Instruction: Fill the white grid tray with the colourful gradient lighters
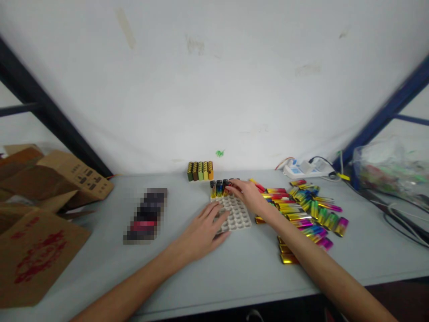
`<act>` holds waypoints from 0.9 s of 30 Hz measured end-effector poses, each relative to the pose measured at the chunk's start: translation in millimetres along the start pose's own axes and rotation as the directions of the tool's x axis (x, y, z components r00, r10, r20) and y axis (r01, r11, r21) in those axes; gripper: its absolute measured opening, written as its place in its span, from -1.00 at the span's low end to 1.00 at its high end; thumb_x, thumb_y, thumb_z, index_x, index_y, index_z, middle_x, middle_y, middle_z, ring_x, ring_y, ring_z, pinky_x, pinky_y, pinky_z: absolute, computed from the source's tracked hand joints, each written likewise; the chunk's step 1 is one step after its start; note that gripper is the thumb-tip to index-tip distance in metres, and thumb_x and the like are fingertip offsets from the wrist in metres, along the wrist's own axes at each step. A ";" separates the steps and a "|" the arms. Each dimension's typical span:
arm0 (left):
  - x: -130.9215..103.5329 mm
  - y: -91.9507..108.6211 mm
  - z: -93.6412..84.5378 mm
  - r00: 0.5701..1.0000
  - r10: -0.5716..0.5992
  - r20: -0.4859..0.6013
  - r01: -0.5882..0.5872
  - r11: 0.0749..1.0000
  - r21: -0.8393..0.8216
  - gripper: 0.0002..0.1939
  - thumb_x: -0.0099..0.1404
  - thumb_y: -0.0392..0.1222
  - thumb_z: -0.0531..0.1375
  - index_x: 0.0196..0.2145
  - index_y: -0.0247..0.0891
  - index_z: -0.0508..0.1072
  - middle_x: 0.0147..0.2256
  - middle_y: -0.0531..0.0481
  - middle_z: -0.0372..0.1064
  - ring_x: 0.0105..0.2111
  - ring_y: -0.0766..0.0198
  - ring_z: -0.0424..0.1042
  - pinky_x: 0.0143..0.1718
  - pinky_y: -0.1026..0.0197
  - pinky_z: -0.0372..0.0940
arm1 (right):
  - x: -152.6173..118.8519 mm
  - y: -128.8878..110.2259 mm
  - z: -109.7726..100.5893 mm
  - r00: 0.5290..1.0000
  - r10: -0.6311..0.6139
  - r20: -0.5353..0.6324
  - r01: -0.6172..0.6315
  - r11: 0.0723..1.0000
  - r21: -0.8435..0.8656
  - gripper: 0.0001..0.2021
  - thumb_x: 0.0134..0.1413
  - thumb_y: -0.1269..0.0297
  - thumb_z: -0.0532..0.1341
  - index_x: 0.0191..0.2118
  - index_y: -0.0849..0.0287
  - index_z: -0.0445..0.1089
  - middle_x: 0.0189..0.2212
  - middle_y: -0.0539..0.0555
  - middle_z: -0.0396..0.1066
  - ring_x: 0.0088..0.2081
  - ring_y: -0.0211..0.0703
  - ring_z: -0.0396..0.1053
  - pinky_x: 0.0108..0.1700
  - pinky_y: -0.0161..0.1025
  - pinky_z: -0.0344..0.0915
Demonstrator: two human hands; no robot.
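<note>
A pale tray (239, 218) with rows of round holes lies on the table in front of me. Several shiny lighters (219, 188) with dark tops stand upright along its far edge. My left hand (204, 228) rests on the tray's left side, fingers spread, holding nothing. At the far row, the fingers of my right hand (246, 193) pinch a dark-topped lighter (226, 184), partly hidden by them. Right of the tray, partly behind my right forearm, lies a pile of metallic multicoloured lighters (315, 209).
A block of upright green, yellow and orange lighters (200, 171) stands by the wall. Left are a pixelated dark object (145, 216) and open cardboard boxes (40, 255). A power strip (306, 169), cables and a clear plastic bag (392, 167) are on the right.
</note>
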State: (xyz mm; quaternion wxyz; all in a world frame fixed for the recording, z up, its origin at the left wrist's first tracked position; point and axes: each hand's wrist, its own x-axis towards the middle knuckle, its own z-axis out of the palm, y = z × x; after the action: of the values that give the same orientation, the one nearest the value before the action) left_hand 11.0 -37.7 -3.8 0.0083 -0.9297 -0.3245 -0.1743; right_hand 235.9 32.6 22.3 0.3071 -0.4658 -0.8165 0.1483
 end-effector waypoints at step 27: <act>-3.6 -4.3 6.1 1.000 -0.012 -0.019 0.011 0.998 -0.054 -0.50 0.49 -0.02 0.16 0.30 -0.19 0.30 0.27 -0.26 0.27 0.35 -0.08 0.18 0.31 -0.20 0.27 | 19.0 7.0 -23.6 0.972 -0.079 0.220 0.085 0.996 -0.020 -0.81 0.37 0.21 0.22 -0.29 0.13 0.48 -0.47 0.03 0.45 -0.47 -0.23 0.27 -0.35 -0.26 0.04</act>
State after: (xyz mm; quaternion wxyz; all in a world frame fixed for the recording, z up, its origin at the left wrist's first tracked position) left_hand 7.7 -35.7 -11.2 -0.0146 -0.9259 -0.3249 -0.1919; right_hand 248.5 51.4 43.6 0.2141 -0.4170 -0.8660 0.1740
